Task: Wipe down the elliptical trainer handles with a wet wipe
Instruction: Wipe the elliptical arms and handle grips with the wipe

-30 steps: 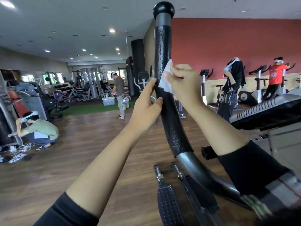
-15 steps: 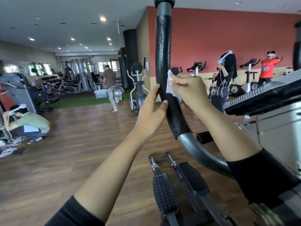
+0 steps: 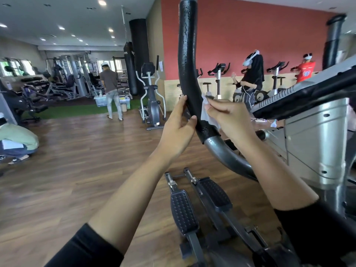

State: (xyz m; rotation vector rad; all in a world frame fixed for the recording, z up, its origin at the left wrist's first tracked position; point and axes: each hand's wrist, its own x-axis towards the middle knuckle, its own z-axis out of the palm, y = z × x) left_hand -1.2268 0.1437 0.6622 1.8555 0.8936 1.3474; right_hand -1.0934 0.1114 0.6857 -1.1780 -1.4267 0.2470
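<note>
The elliptical's left handle (image 3: 187, 60) rises in front of me, a curved tube with cracked black foam that ends on bare grey metal (image 3: 221, 151). My left hand (image 3: 178, 128) cups the foam's lower end from the left, thumb and fingers around it. My right hand (image 3: 229, 118) presses a white wet wipe (image 3: 206, 112) against the right side of the foam, just above its lower end. The second handle (image 3: 332, 39) stands at the far right.
The console's dark edge (image 3: 308, 93) and silver housing (image 3: 316, 143) sit to my right. Two pedals (image 3: 184, 211) lie below on the wooden floor. Other people stand by exercise bikes at the red wall; one person crouches at the left.
Both hands have slid down the handle from its middle to the lower end of the foam, the wipe moving with my right hand. The camera has tilted down.
</note>
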